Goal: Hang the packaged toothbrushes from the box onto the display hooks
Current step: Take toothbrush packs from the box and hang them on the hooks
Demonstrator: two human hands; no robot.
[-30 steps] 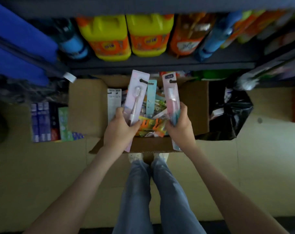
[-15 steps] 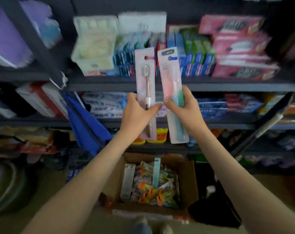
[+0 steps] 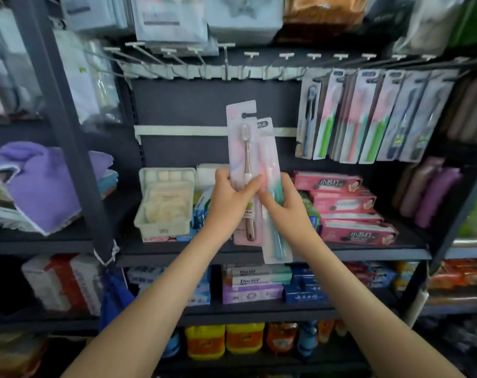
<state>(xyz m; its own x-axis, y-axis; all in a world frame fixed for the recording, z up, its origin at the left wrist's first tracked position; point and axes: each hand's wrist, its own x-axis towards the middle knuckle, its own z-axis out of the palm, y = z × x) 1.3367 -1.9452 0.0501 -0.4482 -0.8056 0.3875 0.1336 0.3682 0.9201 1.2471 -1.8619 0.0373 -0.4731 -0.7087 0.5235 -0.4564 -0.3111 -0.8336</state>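
Left hand grasps a pink toothbrush pack about halfway down, fingers wrapped behind and thumb across the front. Right hand, touching the left, grips a teal-handled toothbrush pack the same way. The two packs overlap in the middle of the view, the pink one in front and higher.

Both packs stand nearly upright. Their long axes run from 6 to 12 o'clock, tipped slightly toward 11. Brush heads and card tops point up. The pink pack's hang slot is at its top edge. The other pack's slot is hidden behind it.

At 12 o'clock from the hands runs a row of bare display hooks, well above the pack tops. At 2 o'clock, hung toothbrush packs already fill the hooks. Pink toothpaste cartons lie at 3 o'clock on the shelf. The box is out of view.

To do this step well, it would probably help to separate the packs and hang one at a time. Keep the card upright, line the slot up with a hook tip, and slide it straight back.
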